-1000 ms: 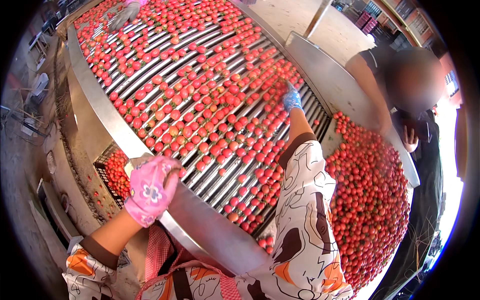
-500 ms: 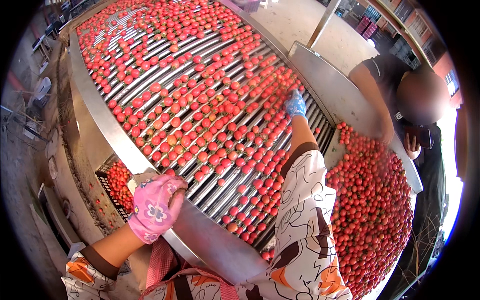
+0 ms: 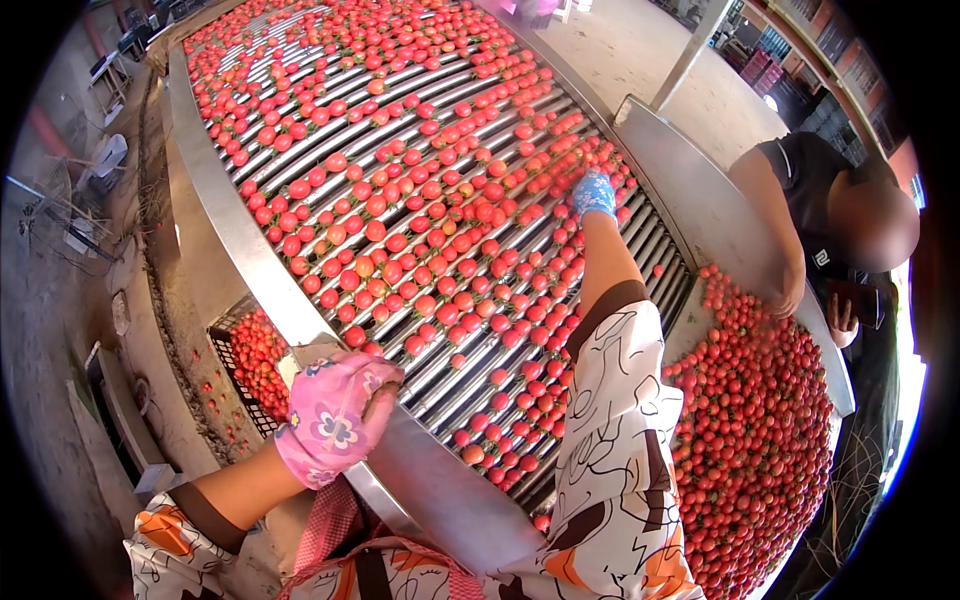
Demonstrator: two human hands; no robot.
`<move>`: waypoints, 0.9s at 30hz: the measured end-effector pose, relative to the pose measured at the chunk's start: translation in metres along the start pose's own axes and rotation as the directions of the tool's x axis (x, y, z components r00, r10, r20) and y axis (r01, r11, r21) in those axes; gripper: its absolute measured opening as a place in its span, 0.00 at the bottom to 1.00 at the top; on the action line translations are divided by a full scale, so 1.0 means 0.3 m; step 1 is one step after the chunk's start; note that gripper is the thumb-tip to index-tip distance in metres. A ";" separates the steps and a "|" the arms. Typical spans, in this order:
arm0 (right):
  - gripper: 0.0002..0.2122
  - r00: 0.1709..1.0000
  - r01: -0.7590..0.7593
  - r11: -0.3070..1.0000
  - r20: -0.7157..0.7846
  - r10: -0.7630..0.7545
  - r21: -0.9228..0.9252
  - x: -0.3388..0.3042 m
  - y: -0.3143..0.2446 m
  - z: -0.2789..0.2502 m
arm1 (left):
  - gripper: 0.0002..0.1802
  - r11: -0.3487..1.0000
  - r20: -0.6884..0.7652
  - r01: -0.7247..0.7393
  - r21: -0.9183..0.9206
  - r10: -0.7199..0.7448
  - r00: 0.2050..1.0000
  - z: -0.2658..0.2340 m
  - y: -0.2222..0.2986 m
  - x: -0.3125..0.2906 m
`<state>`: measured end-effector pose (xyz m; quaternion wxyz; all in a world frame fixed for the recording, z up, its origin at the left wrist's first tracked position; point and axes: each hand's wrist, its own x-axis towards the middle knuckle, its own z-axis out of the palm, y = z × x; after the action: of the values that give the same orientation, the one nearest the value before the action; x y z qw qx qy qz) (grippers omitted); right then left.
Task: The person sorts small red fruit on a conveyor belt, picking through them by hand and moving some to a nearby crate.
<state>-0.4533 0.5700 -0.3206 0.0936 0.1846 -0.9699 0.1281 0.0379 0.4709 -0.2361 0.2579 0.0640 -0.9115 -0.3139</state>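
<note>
In the head view, see tomatoes (image 3: 437,237) spread over the rollers (image 3: 650,235), crowded toward the far end, sparser toward the near end. Find the left hand (image 3: 338,418), gloved in pink, at the near-left corner of the rollers, by the end of the rail (image 3: 225,225), fingers curled inward; cannot tell whether clamped on anything. Find the right hand (image 3: 596,195), gloved in blue, well apart from the left, down among tomatoes at the right side of the rollers; fingertips hidden, so cannot tell whether gripping. Note a heaped pile (image 3: 755,440) right of the rollers, a co-worker's hand (image 3: 790,293) farther right of the rollers, and a black crate (image 3: 222,345) of more tomatoes below and left of the rollers.

Judge the likeliest trouble as pinched fingers at the right hand, from reaching into gaps between rollers, worse with any turning. Also possible: bruised skins, from pressing too hard; tomatoes dragged by the right sleeve (image 3: 620,390), from hanging low over the rollers; spills from the pile, from overfilling.
</note>
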 end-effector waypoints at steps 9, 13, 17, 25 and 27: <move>0.14 0.999 0.015 0.949 -0.042 -0.002 0.314 -0.156 0.003 -0.059 | 0.10 0.999 -0.058 0.040 -0.031 -0.042 0.997 0.027 0.027 -0.007; 0.13 0.971 -0.154 0.330 0.082 0.223 0.931 -0.457 -0.139 -0.088 | 0.10 0.981 0.005 0.192 0.006 -0.192 0.981 0.039 0.040 -0.030; 0.21 0.826 -0.545 0.058 0.547 -0.133 0.837 -0.864 -0.243 -0.180 | 0.22 0.981 0.026 0.187 0.042 -0.188 0.982 0.046 0.052 -0.049; 0.17 0.651 -0.723 -0.119 0.613 -0.447 0.681 -1.219 -0.262 -0.436 | 0.38 0.999 0.221 0.046 -0.008 -0.043 0.974 0.128 0.167 -0.052; 0.20 0.670 -0.672 -0.168 0.495 -0.553 0.722 -1.257 -0.220 -0.551 | 0.37 0.993 0.267 0.054 -0.103 -0.025 0.963 0.138 0.229 -0.060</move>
<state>-0.0612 0.6834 -0.2358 -0.4906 0.1588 -0.4402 0.7350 0.0353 0.5527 -0.2300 0.1304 0.0254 -0.9178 -0.3742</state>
